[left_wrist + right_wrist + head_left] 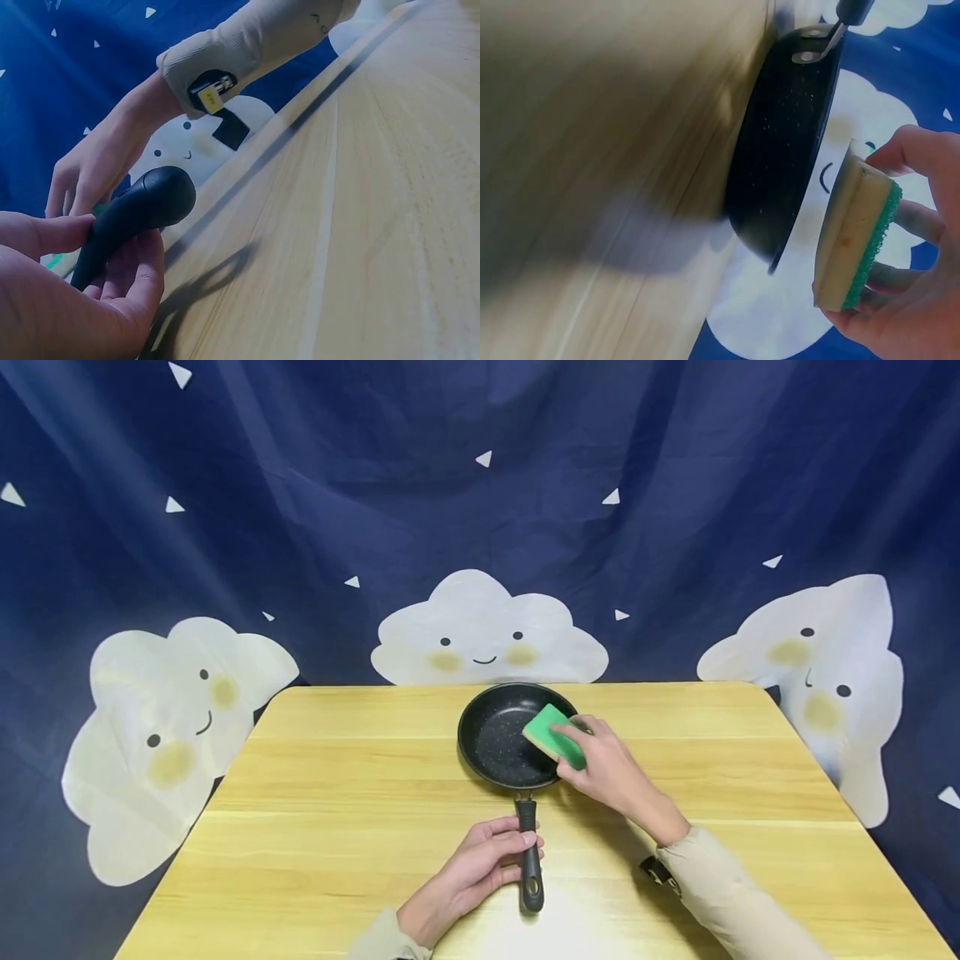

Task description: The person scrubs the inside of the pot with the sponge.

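A black speckled frying pan (498,739) is near the far edge of the table, its handle (529,860) pointing toward me. My left hand (487,864) grips that handle, thumb on top and fingers beneath; the left wrist view shows the rounded handle end (169,196) sticking out past the thumb. My right hand (603,768) holds a green sponge (555,735) over the right side of the pan. In the right wrist view the sponge (851,232) has a pale yellow layer and a green scouring layer, pinched between thumb and fingers, apart from the pan's outer wall (784,142).
The light wooden table (337,777) reaches back to a dark blue curtain (420,510) printed with white clouds and triangles. A small black device (660,872) is strapped at the right sleeve (727,885). The pan's and arm's shadows fall on the wood.
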